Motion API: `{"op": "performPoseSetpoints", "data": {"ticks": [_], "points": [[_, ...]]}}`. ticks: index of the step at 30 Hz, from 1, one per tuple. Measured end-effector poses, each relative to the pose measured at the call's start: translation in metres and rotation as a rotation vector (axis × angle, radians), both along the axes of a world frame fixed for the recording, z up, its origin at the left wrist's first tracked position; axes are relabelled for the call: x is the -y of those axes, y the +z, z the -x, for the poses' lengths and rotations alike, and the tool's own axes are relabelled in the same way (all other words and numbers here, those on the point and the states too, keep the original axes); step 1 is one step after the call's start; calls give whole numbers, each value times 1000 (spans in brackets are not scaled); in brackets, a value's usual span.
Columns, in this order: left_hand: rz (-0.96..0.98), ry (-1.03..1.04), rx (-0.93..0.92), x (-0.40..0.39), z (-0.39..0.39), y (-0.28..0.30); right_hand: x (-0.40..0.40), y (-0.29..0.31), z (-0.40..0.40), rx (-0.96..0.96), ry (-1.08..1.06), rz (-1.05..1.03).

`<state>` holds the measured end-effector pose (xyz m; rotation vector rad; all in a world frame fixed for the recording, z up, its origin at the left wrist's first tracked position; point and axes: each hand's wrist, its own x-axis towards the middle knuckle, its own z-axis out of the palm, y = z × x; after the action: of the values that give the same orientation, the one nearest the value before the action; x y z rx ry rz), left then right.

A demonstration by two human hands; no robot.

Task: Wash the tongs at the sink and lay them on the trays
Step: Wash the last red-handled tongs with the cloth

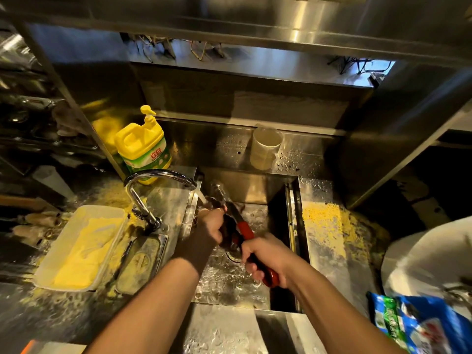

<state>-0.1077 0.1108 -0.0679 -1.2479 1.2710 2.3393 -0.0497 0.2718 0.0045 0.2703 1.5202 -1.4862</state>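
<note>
Metal tongs with red handles (244,229) are held over the steel sink (291,226), tips pointing up toward the back left. My right hand (268,259) grips the red handle end. My left hand (212,226) is wrapped around the metal arms near the tips, just under the water stream from the curved chrome faucet (155,175). The tips (217,187) are blurred. No tray for the washed tongs can be told apart in view.
A yellow dish-soap pump bottle (143,146) stands behind the faucet. A white container of yellow crumbs (81,246) sits left of the sink, with crumbs scattered on both counters. A plastic jug (264,146) hangs on the backsplash. A blue packet (419,325) and white bucket (429,254) are at right.
</note>
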Motion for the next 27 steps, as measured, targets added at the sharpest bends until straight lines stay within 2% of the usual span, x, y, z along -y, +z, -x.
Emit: {"op": "performPoseSetpoints", "data": {"ticks": [2,5,8,10,11,13,14,17,19,20,23,27], "points": [[37,1,3,-6,-1,1,4,3,2,-19,8,-18],[100,128,-17,11,1,-1,-7,8,1,8,78,-34],[318,144,62,29,-1,-3,-37,17,6,35,168,-59],[419,156,191,33,-11,-3,-49,25,12,53,97,-43],[404,102,190,33,-19,0,-51,29,14,37,30,-34],[343,-66,128,22,-34,1,-52,33,18,-81,-44,-97],[358,-82,116,16,-40,-2,-50,34,20,-208,-18,-202],[441,-35,48,1,-50,-8,-44,29,16,-750,235,-773],[386,-146,-2,-7,-54,1,-42,22,7,-964,387,-1146],[337,-202,-31,-8,-55,4,-42,18,2,-1010,404,-1221],[265,-277,-176,-12,-55,21,-42,14,-9,-1031,347,-1234],[298,-345,-331,-21,-50,44,-52,18,-25,-1016,149,-1173]]}}
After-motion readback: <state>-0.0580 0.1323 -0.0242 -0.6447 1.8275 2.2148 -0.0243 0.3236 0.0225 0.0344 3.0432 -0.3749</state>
